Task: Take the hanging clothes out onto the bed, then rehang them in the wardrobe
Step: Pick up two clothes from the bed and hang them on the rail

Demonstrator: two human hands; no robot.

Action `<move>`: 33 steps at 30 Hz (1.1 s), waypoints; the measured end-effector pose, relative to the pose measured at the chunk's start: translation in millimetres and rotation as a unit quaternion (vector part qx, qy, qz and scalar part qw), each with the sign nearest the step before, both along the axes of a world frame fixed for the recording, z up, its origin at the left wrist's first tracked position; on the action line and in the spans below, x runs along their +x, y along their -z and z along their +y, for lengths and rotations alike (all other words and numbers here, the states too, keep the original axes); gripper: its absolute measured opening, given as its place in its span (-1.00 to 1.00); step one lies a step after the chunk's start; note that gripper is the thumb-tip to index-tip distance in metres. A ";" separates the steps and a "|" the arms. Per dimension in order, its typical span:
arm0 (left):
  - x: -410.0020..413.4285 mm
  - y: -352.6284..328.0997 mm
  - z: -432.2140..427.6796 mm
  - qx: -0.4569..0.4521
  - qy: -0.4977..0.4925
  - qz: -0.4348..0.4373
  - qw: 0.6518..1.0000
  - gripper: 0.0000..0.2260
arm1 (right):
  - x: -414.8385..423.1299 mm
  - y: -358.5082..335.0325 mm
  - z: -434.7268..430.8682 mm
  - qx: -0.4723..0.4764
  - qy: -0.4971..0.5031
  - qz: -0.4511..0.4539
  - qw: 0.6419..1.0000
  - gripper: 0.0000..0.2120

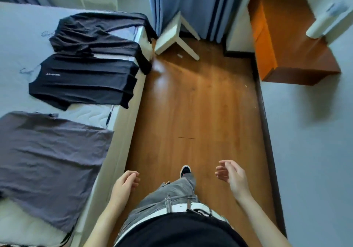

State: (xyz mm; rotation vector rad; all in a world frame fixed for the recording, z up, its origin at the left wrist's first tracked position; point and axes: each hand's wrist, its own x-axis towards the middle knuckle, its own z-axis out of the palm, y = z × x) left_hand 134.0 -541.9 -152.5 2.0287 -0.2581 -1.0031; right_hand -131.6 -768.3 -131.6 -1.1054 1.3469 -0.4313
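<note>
Three garments lie spread on the bed (17,42) at the left. Nearest me is a grey shirt (49,162). Beyond it lies a black T-shirt (82,82) with small white lettering, on a thin wire hanger. Farthest is a dark long-sleeved top (95,34), one sleeve hanging over the bed's edge. My left hand (124,185) hangs beside the bed's edge with loosely curled fingers, holding nothing. My right hand (231,176) is out in front over the floor, fingers relaxed and empty. No wardrobe is in view.
A wooden floor (200,103) runs ahead between the bed and the right wall. A white stool (172,34) stands tilted by blue curtains (191,4). An orange-brown cabinet (282,36) juts from the right wall, beside a white device (326,21).
</note>
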 end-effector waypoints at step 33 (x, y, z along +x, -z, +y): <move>196.7 -7.0 -338.7 -0.023 -0.607 0.004 0.795 -0.78 | 591.6 -8.9 -437.8 0.003 -0.594 0.017 0.805 -0.76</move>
